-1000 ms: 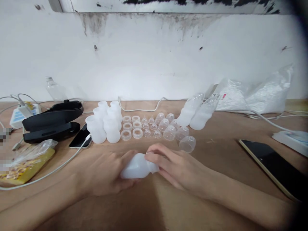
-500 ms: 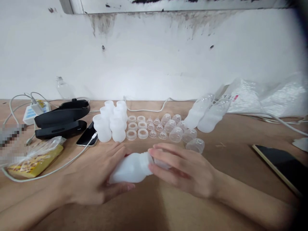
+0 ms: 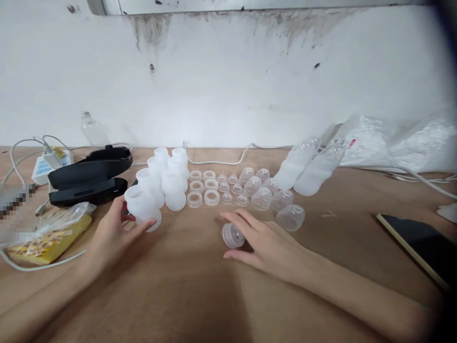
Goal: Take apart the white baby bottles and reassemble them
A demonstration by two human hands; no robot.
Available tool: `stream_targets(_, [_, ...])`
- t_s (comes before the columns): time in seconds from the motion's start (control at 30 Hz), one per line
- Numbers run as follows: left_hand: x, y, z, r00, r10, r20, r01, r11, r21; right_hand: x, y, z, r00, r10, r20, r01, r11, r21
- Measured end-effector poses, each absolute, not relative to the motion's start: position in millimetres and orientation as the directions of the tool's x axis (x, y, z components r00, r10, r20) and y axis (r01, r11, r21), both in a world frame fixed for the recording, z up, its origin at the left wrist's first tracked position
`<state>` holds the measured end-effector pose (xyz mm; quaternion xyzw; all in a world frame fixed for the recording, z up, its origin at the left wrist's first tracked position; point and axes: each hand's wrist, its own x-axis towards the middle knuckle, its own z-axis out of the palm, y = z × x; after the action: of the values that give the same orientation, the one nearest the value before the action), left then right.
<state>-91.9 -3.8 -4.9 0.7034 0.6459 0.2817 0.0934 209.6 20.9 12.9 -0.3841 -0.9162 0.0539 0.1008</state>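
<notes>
- wooden table (image 3: 200,295) with loads of baby bottle parts lined up near the wall
- left hand (image 3: 114,236) wrapped round a white bottle body (image 3: 143,206), standing upright by the others
- right hand (image 3: 266,243) curled loosely around the small clear cap (image 3: 233,235) lying mid-table

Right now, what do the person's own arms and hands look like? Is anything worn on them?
Both forearms are bare as far as the picture shows them: no sleeves, gloves or watch in view. The left hand and the right hand show no rings or markings, though the picture is slightly blurred. The fingers are slim, with short nails.
</notes>
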Motion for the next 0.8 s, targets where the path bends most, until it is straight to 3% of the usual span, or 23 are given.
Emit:
stream_targets(0.1, [-79.2,-12.9,4.0,-0.116,0.808,0.578,0.907,-0.150,0.393,210.5,18.7,16.2,-0.672,0.728,0.133,0.681,0.679,-0.274])
stream_targets(0.2, [-52.2,-24.2,15.1,0.072,0.665,0.743,0.945,-0.285,0.163,207.5,17.5,14.8,-0.661,0.737,0.143,0.649,0.656,-0.385])
stream_targets(0.27, [-27.9,-26.0,18.8,0.351,0.722,0.597,0.863,-0.496,0.092,203.1,16.9,11.8,-0.648,0.745,0.156,0.634,0.642,-0.431])
stream_targets(0.33, [-3.5,-21.0,18.2,0.505,0.768,0.394,0.783,-0.600,0.164,198.7,15.8,9.2,-0.638,0.753,0.162,0.634,0.633,-0.444])
stream_targets(0.47, [28.8,-0.7,12.3,0.520,0.836,0.175,0.753,-0.546,0.367,196.5,14.1,9.3,-0.652,0.741,0.159,0.638,0.650,-0.412])
stream_targets(0.63, [34.6,11.1,14.4,0.494,0.868,0.042,0.758,-0.454,0.468,199.9,19.2,10.0,-0.627,0.757,0.184,0.656,0.641,-0.399])
stream_targets(0.7, [32.2,12.0,15.5,0.505,0.862,0.040,0.756,-0.464,0.462,199.7,22.7,7.4,-0.565,0.805,0.181,0.649,0.569,-0.506])
stream_targets(0.8, [27.7,15.6,13.3,0.510,0.855,0.095,0.759,-0.500,0.417,199.4,27.7,2.8,-0.432,0.901,0.036,0.562,0.300,-0.771])
